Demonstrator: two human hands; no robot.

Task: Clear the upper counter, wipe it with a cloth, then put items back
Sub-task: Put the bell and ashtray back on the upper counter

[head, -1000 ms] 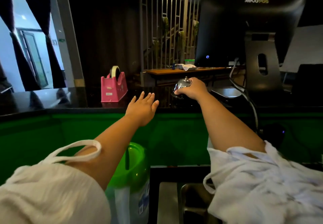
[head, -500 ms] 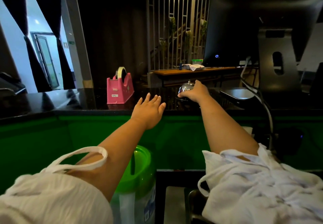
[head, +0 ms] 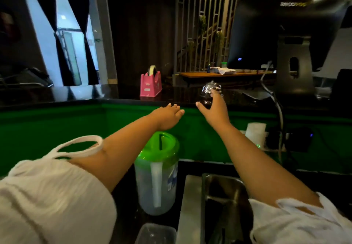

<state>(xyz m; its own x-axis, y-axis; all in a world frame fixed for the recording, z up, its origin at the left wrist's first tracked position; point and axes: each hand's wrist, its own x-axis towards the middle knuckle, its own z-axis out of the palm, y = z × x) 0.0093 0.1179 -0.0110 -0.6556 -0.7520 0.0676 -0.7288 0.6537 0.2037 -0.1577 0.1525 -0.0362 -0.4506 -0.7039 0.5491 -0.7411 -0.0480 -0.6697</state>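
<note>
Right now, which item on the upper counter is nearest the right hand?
The silver call bell: the right hand reaches up to it, fingers at its dome. The pink tape dispenser stands well off to the left, untouched.

On the upper counter (head: 80, 93) the tape dispenser (head: 150, 84) stands at about eleven o'clock and the bell (head: 210, 88) at one o'clock, well apart. The monitor (head: 282, 34) stands further out toward two o'clock. Below, the jug (head: 157, 173) sits at six o'clock, with the sink (head: 222, 196) just at its three o'clock side.
</note>
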